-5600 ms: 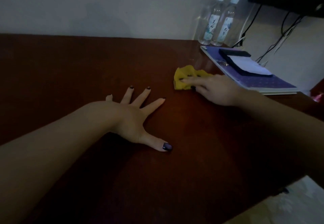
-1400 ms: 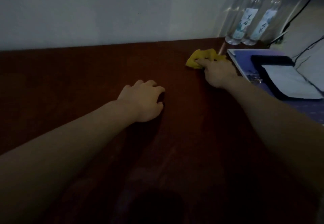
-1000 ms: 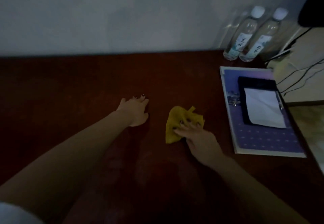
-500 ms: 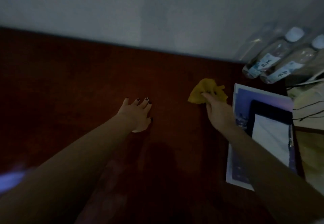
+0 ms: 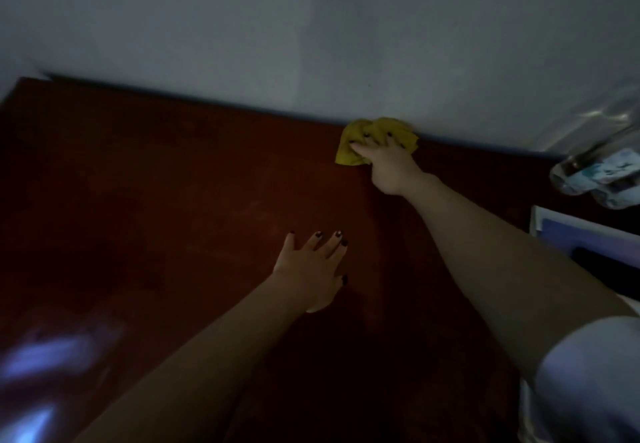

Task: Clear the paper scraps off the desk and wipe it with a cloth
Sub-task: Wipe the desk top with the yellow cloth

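Observation:
A crumpled yellow cloth (image 5: pixel 349 151) lies on the dark red-brown desk (image 5: pixel 156 200) right against the back wall. My right hand (image 5: pixel 389 162) presses down on the cloth with straight, spread fingers, arm stretched far forward. My left hand (image 5: pixel 311 269) rests flat on the desk nearer to me, fingers straight and slightly spread, holding nothing. No paper scraps show on the desk surface in this dim view.
Two clear water bottles (image 5: pixel 599 179) stand at the far right by the wall. A blue-purple book (image 5: pixel 581 234) with a dark object on it lies at the right edge. The grey wall (image 5: pixel 311 44) bounds the desk's back.
My right hand has pushed the yellow cloth forward and leftward to the back edge by the wall. My left hand stays flat on the desk. The camera has tilted, shifting bottles and book rightward.

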Tool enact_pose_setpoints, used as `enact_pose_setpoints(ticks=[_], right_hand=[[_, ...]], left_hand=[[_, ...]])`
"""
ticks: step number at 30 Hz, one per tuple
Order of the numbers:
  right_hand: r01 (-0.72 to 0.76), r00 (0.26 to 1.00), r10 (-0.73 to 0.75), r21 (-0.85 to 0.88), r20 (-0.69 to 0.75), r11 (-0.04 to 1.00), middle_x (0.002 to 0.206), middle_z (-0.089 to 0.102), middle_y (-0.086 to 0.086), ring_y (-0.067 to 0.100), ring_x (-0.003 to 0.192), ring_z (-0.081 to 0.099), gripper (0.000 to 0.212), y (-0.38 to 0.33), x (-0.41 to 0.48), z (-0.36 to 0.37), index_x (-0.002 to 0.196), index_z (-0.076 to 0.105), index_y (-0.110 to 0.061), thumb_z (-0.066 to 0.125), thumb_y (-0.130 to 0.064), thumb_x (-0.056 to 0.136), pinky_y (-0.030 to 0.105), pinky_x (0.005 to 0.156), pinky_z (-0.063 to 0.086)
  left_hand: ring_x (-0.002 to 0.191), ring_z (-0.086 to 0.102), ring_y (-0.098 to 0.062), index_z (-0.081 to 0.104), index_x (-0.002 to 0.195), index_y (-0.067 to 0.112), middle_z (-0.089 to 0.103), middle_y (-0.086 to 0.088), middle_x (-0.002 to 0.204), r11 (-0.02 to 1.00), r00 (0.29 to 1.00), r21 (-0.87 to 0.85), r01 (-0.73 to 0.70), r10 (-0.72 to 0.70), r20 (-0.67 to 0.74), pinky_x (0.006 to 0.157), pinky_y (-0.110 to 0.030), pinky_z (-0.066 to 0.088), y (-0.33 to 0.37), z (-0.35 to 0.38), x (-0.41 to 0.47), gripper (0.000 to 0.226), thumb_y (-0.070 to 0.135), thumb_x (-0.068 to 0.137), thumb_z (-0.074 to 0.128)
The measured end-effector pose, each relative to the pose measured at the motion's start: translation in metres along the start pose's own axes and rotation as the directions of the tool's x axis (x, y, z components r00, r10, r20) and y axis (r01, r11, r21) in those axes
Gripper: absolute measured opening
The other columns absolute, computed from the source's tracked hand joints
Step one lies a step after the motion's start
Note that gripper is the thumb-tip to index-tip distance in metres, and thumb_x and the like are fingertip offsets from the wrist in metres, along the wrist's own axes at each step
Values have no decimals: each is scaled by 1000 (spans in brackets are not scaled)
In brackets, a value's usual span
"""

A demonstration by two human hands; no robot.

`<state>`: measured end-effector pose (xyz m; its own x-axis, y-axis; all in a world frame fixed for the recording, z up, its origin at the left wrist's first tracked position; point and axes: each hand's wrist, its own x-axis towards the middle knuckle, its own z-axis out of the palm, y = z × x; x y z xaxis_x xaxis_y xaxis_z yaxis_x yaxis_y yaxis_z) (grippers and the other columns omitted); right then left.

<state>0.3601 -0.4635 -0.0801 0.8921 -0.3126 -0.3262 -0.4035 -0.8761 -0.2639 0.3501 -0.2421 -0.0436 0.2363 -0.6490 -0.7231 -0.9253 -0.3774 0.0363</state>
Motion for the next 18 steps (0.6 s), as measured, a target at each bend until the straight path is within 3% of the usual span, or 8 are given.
enact_pose_setpoints(ticks=[4,10,14,18], right_hand=[[41,998,-39,36,-58,999,157,11,5,31,144,9,65,32,-15,-1,148,21,-26,34,6,92,37,115,10],[-208,953,222,90,-208,974,155,18,10,32,142,16,65,99,-82,10,147,25,-21,37,7,89,40,113,18],[-215,955,229,91,-187,972,154,21,13,32,141,20,67,85,-129,33,146,27,-17,41,8,86,37,113,19],[-157,974,171,101,-151,982,156,17,6,29,143,14,66,55,-194,69,147,24,-26,36,6,91,37,113,18]], left_hand=[[146,-11,-21,-11,150,22,-20,4,157,1000,999,-7,-9,9,40,113,-57,0,-2,-4,-1,60,45,101,15],[145,-15,-18,-12,150,25,-23,7,156,997,999,-73,26,-24,22,112,-62,-3,0,3,-2,61,49,100,14],[145,-15,-17,-10,150,25,-21,7,156,990,993,-114,78,-88,-82,112,-62,-3,8,18,-5,62,51,99,15],[146,-10,-20,-4,151,23,-15,5,158,984,980,-110,144,-157,-124,112,-61,-5,20,15,-7,62,52,99,12]])
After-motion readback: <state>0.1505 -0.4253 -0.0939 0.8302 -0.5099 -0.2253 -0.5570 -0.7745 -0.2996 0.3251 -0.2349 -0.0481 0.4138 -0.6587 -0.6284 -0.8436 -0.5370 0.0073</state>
